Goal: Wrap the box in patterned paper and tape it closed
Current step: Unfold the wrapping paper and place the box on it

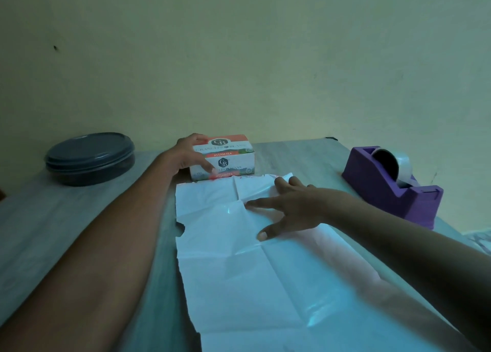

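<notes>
Tabletop [79,219], far edge: left hand [187,155] grips box [224,157], likely to set it on paper [252,272]; right hand [292,208], fingers spread, pins sheet flat.

A dark lidded round container [89,158] sits far left on the table [79,205].

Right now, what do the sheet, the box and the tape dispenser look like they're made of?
Sheet: thin paper, probably glossy; it holds fold creases, shines in patches and has a torn edge.
Box: printed cardboard, likely; sharp edges, label graphics.
Tape dispenser: matte purple plastic, apparently moulded; the roll looks like clear tape.
</notes>
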`<state>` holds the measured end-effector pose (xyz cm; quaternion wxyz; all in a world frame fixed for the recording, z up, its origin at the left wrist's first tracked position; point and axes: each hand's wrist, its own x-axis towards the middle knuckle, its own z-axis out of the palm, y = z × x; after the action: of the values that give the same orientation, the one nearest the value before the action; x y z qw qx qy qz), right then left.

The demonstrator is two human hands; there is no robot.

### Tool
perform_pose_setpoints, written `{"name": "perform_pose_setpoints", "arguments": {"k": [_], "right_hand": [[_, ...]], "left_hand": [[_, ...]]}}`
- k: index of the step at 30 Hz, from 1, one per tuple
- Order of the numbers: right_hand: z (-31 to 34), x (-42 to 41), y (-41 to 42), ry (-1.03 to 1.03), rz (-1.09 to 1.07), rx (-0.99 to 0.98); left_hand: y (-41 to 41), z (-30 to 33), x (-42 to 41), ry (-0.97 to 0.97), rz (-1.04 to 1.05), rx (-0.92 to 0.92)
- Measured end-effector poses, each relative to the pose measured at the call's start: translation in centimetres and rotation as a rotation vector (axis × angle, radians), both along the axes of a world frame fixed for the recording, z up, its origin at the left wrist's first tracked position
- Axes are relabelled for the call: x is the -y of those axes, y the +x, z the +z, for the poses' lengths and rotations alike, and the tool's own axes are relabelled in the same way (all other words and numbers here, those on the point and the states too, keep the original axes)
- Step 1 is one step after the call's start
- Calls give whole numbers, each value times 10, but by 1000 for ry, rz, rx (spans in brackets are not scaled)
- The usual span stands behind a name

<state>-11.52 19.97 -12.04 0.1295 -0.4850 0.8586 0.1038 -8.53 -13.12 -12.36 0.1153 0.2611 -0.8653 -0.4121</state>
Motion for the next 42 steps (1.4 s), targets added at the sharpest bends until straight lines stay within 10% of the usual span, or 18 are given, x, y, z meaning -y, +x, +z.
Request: {"name": "perform_pose_setpoints", "arguments": {"k": [30, 42], "right_hand": [[-13, 20, 18, -139, -167, -78], [-29, 36, -10, -197, -155, -37]], "left_hand": [[98, 103, -80, -263, 179, -414], [114, 65, -103, 59, 130, -217]]}}
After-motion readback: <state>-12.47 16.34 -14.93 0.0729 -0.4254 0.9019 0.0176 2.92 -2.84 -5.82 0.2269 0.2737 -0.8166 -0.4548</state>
